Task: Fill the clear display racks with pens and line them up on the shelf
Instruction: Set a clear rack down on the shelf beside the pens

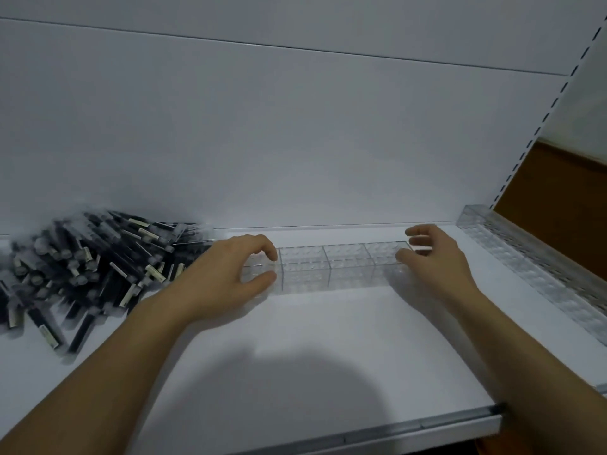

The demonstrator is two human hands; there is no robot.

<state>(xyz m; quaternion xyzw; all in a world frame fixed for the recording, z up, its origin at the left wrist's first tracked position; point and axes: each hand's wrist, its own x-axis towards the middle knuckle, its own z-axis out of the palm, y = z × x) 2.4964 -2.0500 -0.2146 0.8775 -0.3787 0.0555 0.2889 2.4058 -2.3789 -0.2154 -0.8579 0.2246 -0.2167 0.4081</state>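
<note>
Both bare forearms reach forward, the left hand (226, 274) curling thumb and forefinger in a C round one end of the clear rack (328, 267), the right hand (433, 257) cupping curled fingers round the other.

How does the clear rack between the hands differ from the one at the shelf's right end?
Pose: the centre rack lies crosswise, parallel to the back panel; the side rack runs front to back along the right edge of the shelf.
Contact: the left hand and right hand grip the centre rack's ends; nothing touches the side rack.
Shared: both are clear, compartmented and empty.
</note>
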